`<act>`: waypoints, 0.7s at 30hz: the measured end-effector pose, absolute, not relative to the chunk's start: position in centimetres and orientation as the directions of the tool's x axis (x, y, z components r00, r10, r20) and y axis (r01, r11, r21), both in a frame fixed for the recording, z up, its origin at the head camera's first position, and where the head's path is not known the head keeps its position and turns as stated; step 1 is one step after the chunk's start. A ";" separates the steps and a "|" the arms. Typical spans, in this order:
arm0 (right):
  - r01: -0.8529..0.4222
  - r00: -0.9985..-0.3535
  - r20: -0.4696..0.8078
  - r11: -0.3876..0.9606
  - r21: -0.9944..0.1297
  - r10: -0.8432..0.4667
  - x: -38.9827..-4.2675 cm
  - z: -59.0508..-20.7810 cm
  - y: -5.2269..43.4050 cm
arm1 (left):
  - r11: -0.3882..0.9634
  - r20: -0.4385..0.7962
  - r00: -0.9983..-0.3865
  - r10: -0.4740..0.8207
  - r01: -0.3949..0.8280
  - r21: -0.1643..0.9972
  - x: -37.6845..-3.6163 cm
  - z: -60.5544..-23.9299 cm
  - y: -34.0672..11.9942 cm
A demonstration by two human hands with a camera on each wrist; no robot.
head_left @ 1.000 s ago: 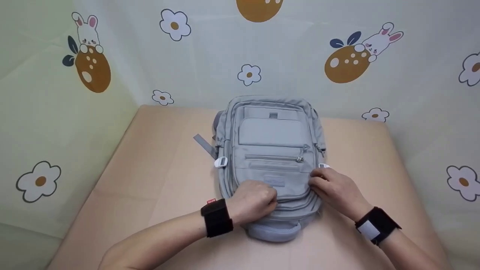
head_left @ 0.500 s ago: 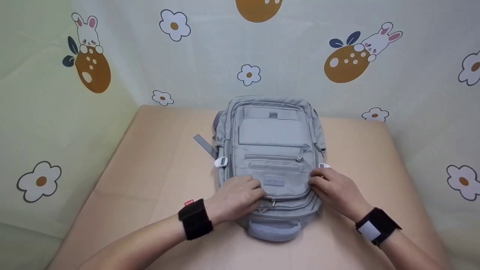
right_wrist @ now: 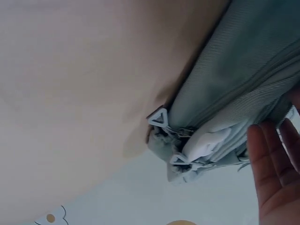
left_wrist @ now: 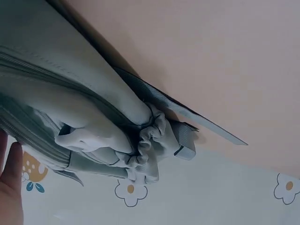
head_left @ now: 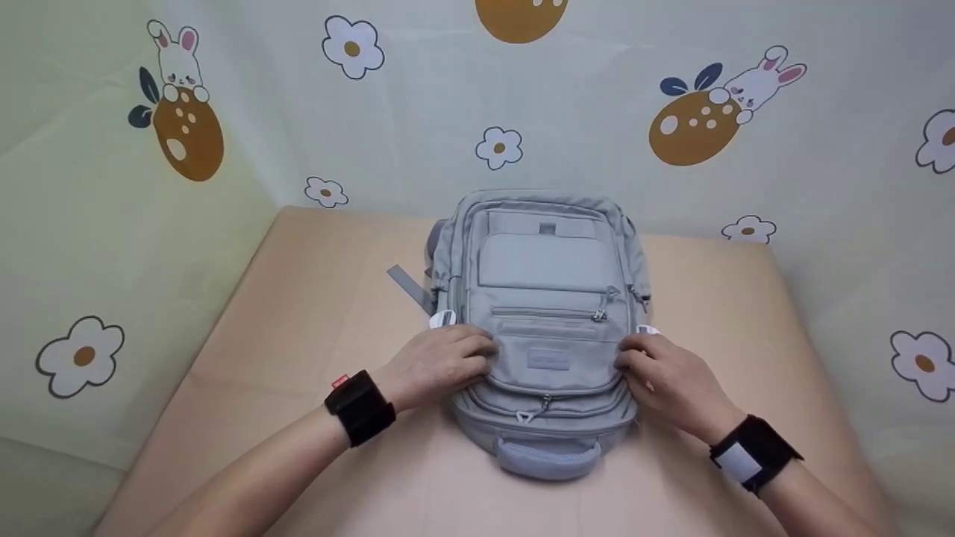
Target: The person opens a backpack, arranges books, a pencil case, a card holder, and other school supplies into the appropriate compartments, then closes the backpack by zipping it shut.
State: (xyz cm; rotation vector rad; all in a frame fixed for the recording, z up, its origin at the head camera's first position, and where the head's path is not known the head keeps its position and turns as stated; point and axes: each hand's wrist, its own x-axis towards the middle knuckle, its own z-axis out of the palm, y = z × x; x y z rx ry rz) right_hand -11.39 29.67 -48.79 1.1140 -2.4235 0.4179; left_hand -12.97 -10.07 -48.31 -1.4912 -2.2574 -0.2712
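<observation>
A grey backpack [head_left: 548, 261] lies front side up, its padded top handle [head_left: 548, 459] toward me. My left hand [head_left: 440, 363] grips the left edge of the front pocket with bent fingers. Opposite it, my right hand [head_left: 675, 384] pinches the right edge of that pocket between thumb and fingers. Between them, a zipper pull [head_left: 526, 416] hangs at the near end, below a small label patch [head_left: 548, 359]. In the left wrist view, only fingertips [left_wrist: 14, 164] show beside the bag's side. The right wrist view has the fingers [right_wrist: 265, 159] against the bag's layered edge.
The backpack rests on a table with a pale peach cover [head_left: 328, 298]. A loose strap [head_left: 409, 287] sticks out to its left. White buckles [head_left: 442, 319] sit at its sides. Patterned curtains [head_left: 418, 112] enclose the table at the back and sides.
My left hand has moved left and away from me, from the near zipper area to the pocket's left edge, uncovering the zipper pull. The right hand and the backpack have stayed in place.
</observation>
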 end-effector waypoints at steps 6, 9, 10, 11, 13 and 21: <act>-0.738 -0.618 0.530 0.661 -0.135 -0.581 -9.0 -47.8 27.0 | 0.426 0.441 -0.358 0.823 0.902 -0.062 -12.7 -48.1 -9.9; -0.732 -0.639 0.505 0.660 -0.169 -0.580 -7.7 -47.5 24.5 | 0.427 0.467 -0.367 0.805 0.904 -0.027 -12.7 -48.0 -9.8; -0.722 -0.658 0.478 0.668 -0.182 -0.581 -7.4 -47.5 23.6 | 0.426 0.479 -0.370 0.796 0.905 -0.009 -12.7 -47.9 -9.8; -0.704 -0.685 0.439 0.682 -0.196 -0.581 -7.1 -47.5 22.8 | 0.424 0.492 -0.372 0.787 0.906 0.007 -12.6 -47.9 -9.8; -0.664 -0.731 0.376 0.720 -0.201 -0.570 -7.0 -47.5 21.4 | 0.414 0.516 -0.374 0.771 0.909 0.039 -12.6 -47.9 -9.8; -0.634 -0.708 0.442 0.771 -0.054 -0.551 -7.7 -48.3 18.9 | 0.359 0.590 -0.346 0.729 0.928 0.100 -12.7 -48.0 -9.8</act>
